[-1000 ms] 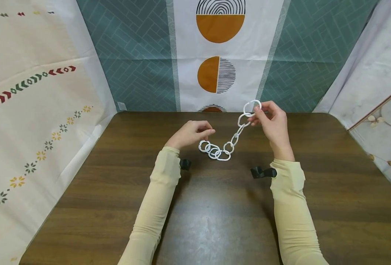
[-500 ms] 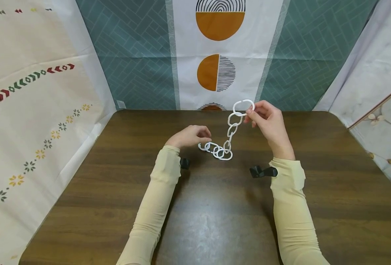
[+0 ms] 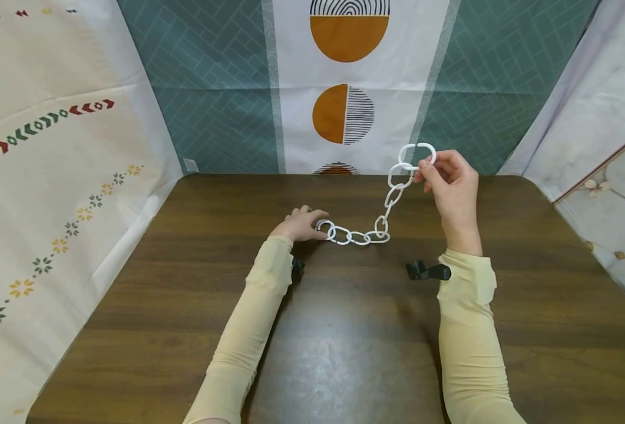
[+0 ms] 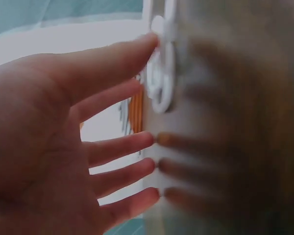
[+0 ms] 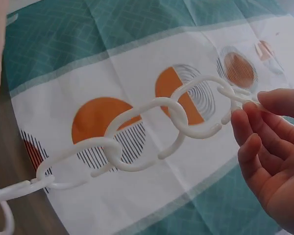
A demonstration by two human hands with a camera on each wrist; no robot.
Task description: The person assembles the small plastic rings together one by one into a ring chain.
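A white plastic chain [image 3: 392,197] of oval links runs between the two hands. Its right part slants up off the table, while its left part lies along the wood. My right hand [image 3: 454,185] pinches the raised end between thumb and fingers; the right wrist view shows the links [image 5: 147,134] stretching away from that hand [image 5: 279,156]. At the other end, my left hand [image 3: 300,225] has thumb and index finger spread around the last link [image 3: 325,225]. In the left wrist view, that hand's [image 4: 78,132] thumb tip overlaps a link [image 4: 162,93], with the other fingers straight and their tips at the tabletop.
The brown wooden table [image 3: 333,330] extends toward the wearer and out to both sides. Behind it hangs a teal and white cloth [image 3: 217,88] with orange half circles. Patterned light cloths stand at the left [image 3: 52,194] and right [image 3: 609,147]. Each wrist carries a black camera mount [image 3: 426,271].
The right hand first shifts left, then moves right and up with its end of the chain, drawing the links out straighter. The left hand lowers, its thumb and index finger spreading around the end link.
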